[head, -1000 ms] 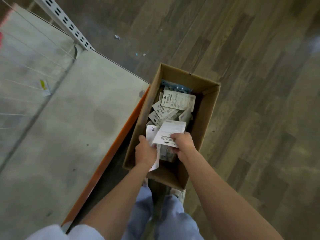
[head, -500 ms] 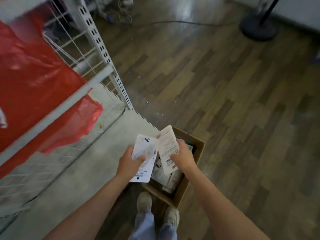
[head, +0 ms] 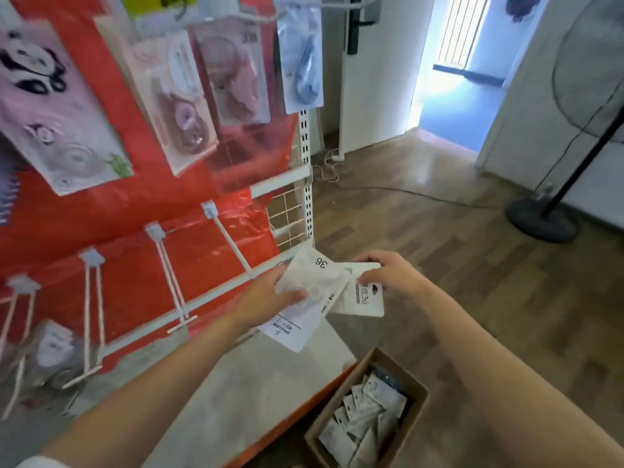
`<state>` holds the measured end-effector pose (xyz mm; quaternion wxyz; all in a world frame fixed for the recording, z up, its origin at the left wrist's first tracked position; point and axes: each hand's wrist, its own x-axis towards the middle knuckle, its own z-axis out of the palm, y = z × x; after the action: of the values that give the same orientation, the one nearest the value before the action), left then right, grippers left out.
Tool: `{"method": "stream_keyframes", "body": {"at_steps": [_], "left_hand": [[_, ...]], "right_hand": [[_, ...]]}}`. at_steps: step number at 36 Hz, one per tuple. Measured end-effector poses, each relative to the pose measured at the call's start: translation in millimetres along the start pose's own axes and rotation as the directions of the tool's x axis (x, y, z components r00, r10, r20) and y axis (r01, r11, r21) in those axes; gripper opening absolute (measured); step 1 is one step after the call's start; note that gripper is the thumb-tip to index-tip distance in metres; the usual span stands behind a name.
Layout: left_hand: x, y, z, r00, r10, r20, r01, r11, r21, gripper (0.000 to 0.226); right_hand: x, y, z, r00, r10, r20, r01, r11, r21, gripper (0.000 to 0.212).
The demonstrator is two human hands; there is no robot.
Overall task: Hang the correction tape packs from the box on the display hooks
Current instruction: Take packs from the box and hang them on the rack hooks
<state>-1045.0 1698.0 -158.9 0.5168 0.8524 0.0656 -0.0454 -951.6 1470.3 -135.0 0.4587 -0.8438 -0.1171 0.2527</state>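
**Correction tape packs held up to the hooks**

Two flat white card-backed correction tape packs are in hand: the left hand (head: pixel 266 300) pinches the nearer pack printed "36" (head: pixel 305 300), and the right hand (head: pixel 393 273) pinches the second white pack (head: pixel 363 298), which overlaps it just to the right. Each grip is clenched on its own pack. Just left of the left grip juts a bare white wire display hook (head: pixel 233 246), with more hooks further left. Below the right grip, the brown cardboard box (head: pixel 398 437) on the floor holds many more packs. The step in hand appears to be carrying to the hook; next, a pack's hang hole likely needs lining up with the hook tip.
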Motion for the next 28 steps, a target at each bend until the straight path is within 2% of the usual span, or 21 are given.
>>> {"method": "stream_keyframes", "body": {"at_steps": [2,5,8,10,12,15,19,22,24,27,28], "left_hand": [[-13,19,-12,0.998,0.052,-0.021,-0.052,0.999,0.008,0.025],[-29,37,-28,0.985,0.144,-0.094,-0.14,0.989,0.053,0.035],[-43,42,-46,0.971,0.193,-0.141,-0.18,0.979,0.099,0.038],[-55,44,-57,0.976,0.152,-0.154,-0.146,0.988,0.052,0.038],[-67,43,-66,0.983,0.105,-0.151,-0.114,0.992,-0.054,0.029],[-88,37,-80,0.984,0.067,-0.163,-0.086,0.99,-0.11,0.02],[-123,21,-108,0.961,-0.025,-0.275,-0.055,0.959,-0.279,0.027],[-152,4,-129,0.918,-0.121,-0.379,-0.05,0.91,-0.412,0.029],[-173,-8,-144,0.87,-0.18,-0.46,-0.07,0.877,-0.476,0.025],[-204,-26,-167,0.804,-0.267,-0.531,-0.117,0.805,-0.582,0.035],[-213,-31,-174,0.786,-0.284,-0.55,-0.142,0.782,-0.606,0.032]], "right_hand": [[-8,-23,-4,0.998,-0.062,-0.014,0.063,0.997,0.037,0.021],[-18,-51,-5,0.99,-0.142,-0.011,0.142,0.984,0.11,0.004],[-26,-76,3,0.984,-0.179,0.007,0.176,0.971,0.163,0.022],[-31,-93,15,0.979,-0.199,0.041,0.19,0.968,0.165,0.029],[-35,-110,32,0.976,-0.207,0.073,0.193,0.968,0.163,0.031],[-35,-133,60,0.964,-0.248,0.096,0.237,0.965,0.11,0.034],[-35,-162,101,0.958,-0.274,0.087,0.243,0.934,0.263,0.032],[-39,-182,138,0.948,-0.286,0.143,0.215,0.901,0.376,0.032],[-40,-191,167,0.933,-0.296,0.205,0.197,0.896,0.398,0.034],[-53,-205,213,0.905,-0.296,0.306,0.154,0.898,0.413,0.023],[-58,-209,229,0.892,-0.294,0.344,0.138,0.901,0.412,0.021]]}}
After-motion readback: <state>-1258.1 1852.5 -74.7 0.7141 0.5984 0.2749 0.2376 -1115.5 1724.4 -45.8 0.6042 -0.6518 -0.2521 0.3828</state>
